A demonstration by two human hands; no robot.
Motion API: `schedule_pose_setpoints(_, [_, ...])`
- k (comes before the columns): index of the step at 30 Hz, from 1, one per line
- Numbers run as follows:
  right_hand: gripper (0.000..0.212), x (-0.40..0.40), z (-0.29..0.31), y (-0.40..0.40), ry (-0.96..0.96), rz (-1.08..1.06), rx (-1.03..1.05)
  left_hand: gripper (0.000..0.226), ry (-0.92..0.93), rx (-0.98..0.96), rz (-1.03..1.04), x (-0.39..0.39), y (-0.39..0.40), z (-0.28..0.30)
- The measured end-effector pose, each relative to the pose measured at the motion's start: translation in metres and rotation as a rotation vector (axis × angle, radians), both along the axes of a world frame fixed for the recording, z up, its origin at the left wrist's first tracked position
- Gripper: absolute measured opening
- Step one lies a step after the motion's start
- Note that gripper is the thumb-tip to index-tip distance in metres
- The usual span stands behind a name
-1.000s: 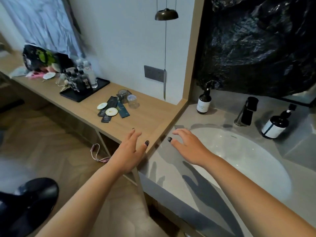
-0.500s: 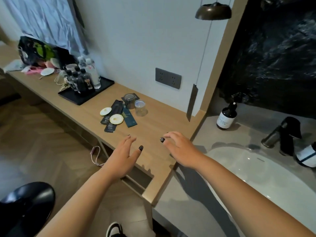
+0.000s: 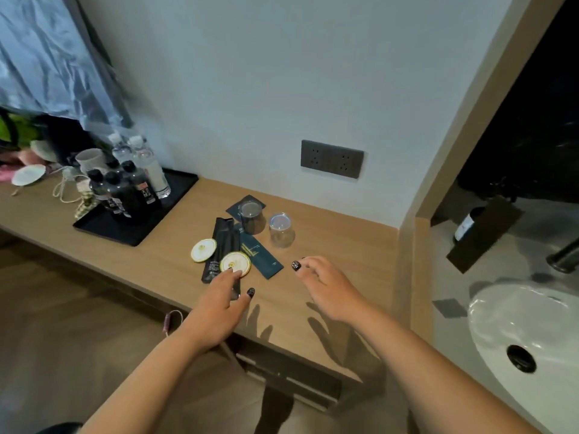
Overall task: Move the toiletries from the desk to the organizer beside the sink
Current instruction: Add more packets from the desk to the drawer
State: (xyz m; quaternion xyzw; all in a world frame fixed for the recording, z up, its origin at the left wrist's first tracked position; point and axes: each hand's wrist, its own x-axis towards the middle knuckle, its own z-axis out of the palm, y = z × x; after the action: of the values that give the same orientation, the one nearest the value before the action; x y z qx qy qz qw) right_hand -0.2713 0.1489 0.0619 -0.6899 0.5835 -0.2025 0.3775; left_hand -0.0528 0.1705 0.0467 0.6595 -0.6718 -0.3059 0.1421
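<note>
A cluster of toiletries lies on the wooden desk (image 3: 338, 233): two round white-and-gold discs (image 3: 203, 249) (image 3: 235, 263), long black sachets (image 3: 223, 242), a dark teal sachet (image 3: 263, 258) and two clear cups (image 3: 250, 217) (image 3: 281, 229). My left hand (image 3: 219, 305) is open, its fingertips at the near disc and the black sachets. My right hand (image 3: 326, 286) hovers open over the desk, just right of the teal sachet and in front of the cups. No organizer is visible.
A black tray (image 3: 138, 220) with water bottles (image 3: 144, 170) and dark bottles (image 3: 125, 189) sits at the left. A wall socket (image 3: 332, 158) is above the desk. The white sink (image 3: 513, 321), a faucet (image 3: 564, 260) and a dark soap bottle (image 3: 466, 225) are at the right.
The view has swung left from the sink to the desk. Both hands have reached forward over the desk to the toiletries; the left now touches them.
</note>
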Motion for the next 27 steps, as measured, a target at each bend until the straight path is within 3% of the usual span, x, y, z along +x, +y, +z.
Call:
schedule_pose_setpoints(12, [0.029, 0.084, -0.041, -0.070, -0.056, -0.119, 0.194, 0.060, 0.118, 0.143, 0.067, 0.069, -0.075, -0.052])
schedule_pose_setpoints(19, [0.014, 0.100, -0.079, -0.110, -0.136, -0.247, 0.299, 0.046, 0.166, 0.223, 0.303, 0.085, -0.123, -0.085])
schedule_pose_setpoints(22, [0.024, 0.107, -0.092, -0.121, -0.095, -0.234, 0.370, 0.037, 0.165, 0.240, 0.381, 0.092, -0.145, -0.105])
schedule_pose_setpoints(27, [0.028, 0.119, -0.106, -0.125, -0.071, -0.189, 0.493, 0.038, 0.102, 0.238, 0.449, 0.094, -0.169, -0.120])
